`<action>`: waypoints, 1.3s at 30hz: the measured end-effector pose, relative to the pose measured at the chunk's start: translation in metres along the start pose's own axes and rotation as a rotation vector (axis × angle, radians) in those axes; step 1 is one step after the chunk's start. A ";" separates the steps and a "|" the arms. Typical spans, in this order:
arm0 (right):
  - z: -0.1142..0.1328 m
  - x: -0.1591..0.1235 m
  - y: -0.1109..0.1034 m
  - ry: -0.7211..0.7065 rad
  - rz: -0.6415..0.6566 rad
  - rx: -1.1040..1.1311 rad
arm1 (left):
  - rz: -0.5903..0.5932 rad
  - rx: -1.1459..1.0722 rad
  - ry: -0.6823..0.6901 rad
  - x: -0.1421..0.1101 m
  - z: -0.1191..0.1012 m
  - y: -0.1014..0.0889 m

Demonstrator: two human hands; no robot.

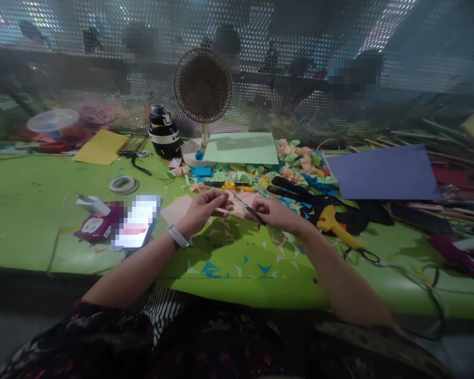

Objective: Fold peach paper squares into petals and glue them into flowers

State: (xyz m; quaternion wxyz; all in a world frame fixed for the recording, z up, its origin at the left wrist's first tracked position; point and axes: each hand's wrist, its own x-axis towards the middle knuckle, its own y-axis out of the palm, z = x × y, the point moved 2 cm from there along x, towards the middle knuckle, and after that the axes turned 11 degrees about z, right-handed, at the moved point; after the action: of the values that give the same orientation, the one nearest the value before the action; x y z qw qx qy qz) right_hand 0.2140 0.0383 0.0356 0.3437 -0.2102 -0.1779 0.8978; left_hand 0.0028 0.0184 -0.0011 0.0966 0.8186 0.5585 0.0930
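Note:
My right hand (pixel 269 213) is closed around a pair of scissors (pixel 254 212) with dark handles, whose thin metal blades point up and left toward my other hand. My left hand (pixel 208 205), with a white band on its wrist, pinches a small pale peach piece of paper (pixel 221 210) near the blade tips. Part of that paper is hidden by the fingers. Beneath and behind the hands lies peach paper (pixel 239 202) on the green table (pixel 237 252). A square peach sheet (pixel 176 209) rests beside my left hand. Blue, green and peach offcuts (pixel 211 269) are scattered below.
A phone (pixel 138 221), a purple power strip (pixel 97 226) and a tape roll (pixel 124 184) lie at left. Behind stand a dark bottle (pixel 164 134) and a fan (pixel 203 87). Folded paper flowers (pixel 296 160), a yellow glue gun (pixel 337 229) and a purple sheet (pixel 383 171) are at right.

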 end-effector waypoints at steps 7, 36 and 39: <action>0.001 -0.002 -0.001 0.003 0.015 0.016 | -0.003 0.003 0.009 0.001 0.001 -0.003; -0.008 0.009 0.012 0.023 0.012 0.035 | -0.162 -0.057 0.056 -0.003 -0.004 0.006; -0.009 0.009 0.013 0.024 0.019 0.038 | -0.160 -0.057 0.064 -0.004 -0.004 0.007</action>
State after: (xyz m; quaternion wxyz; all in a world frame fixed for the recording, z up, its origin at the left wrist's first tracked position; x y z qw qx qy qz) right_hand 0.2052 0.0375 0.0197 0.3413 -0.2163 -0.1548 0.9016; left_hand 0.0069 0.0126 0.0044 0.1090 0.7650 0.6220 0.1268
